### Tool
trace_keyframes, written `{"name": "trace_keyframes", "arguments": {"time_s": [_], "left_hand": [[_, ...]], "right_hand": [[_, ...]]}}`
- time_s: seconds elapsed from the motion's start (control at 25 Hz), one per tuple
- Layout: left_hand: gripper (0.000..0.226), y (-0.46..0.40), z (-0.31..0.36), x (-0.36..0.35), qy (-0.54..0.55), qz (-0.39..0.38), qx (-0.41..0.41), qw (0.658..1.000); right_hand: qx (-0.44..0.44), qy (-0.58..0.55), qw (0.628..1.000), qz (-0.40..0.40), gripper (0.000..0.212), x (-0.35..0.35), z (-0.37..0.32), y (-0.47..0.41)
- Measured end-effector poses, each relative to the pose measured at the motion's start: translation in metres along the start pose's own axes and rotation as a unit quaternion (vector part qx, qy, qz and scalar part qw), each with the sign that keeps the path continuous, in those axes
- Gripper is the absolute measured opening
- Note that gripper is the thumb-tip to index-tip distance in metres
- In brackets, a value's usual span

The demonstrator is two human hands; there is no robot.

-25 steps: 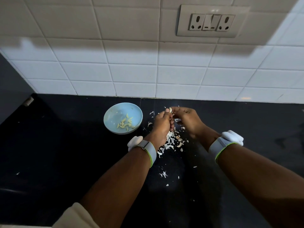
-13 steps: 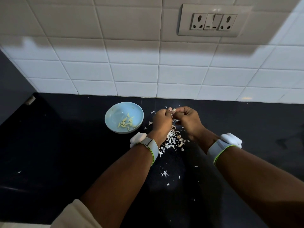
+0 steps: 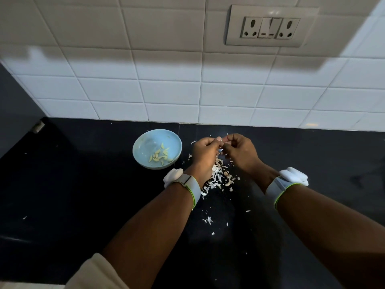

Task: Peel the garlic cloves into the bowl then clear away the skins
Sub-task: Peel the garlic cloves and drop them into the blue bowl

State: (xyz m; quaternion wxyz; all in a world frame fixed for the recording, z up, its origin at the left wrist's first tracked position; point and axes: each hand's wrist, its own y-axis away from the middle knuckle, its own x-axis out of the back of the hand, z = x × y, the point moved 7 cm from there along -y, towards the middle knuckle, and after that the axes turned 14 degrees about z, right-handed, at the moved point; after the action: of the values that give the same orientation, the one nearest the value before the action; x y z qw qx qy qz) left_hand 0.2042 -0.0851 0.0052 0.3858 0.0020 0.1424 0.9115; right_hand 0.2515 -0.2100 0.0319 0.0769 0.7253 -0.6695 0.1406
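Seen from the head camera, looking down: a glossy black countertop [image 3: 83,205] runs from the near edge to a far wall of white tiles [image 3: 166,97], where a switch-and-socket plate [image 3: 270,27] sits high on the right. A dark grey side wall [image 3: 12,109] closes the counter on the left. A pale blue bowl [image 3: 145,142] stands on the counter near the far wall, left of centre, with peeled garlic cloves [image 3: 159,157] lying in its near right part. Just right of the bowl, the left hand [image 3: 205,153] and right hand [image 3: 241,152] meet fingertip to fingertip, both curled and pinching a small garlic clove [image 3: 224,139] between them, held above the counter. Under and just nearer than the hands lies a heap of papery skins [image 3: 218,178], with stray flakes [image 3: 208,220] scattered nearer still. Each wrist wears a grey band [image 3: 192,187] carrying a white device. Wide bare counter stretches left of the bowl and right of the hands.
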Motion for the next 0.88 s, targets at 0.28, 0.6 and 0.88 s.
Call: {"name": "trace_keyframes", "arguments": {"time_s": [0.28, 0.6, 0.88], "left_hand": [[0.016, 0.001, -0.006, 0.002, 0.055, -0.007, 0.083, 0.995], [0.008, -0.001, -0.012, 0.005, 0.076, 0.011, 0.081, 0.994], [0.012, -0.003, -0.017, 0.001, 0.082, 0.016, 0.086, 0.993]], "right_hand": [[-0.045, -0.1, 0.993, -0.038, 0.019, -0.005, 0.004, 0.005], [-0.029, 0.097, 0.995, 0.026, 0.036, 0.007, 0.022, -0.01], [0.059, 0.076, 0.995, 0.001, 0.011, 0.003, -0.004, 0.003]]}}
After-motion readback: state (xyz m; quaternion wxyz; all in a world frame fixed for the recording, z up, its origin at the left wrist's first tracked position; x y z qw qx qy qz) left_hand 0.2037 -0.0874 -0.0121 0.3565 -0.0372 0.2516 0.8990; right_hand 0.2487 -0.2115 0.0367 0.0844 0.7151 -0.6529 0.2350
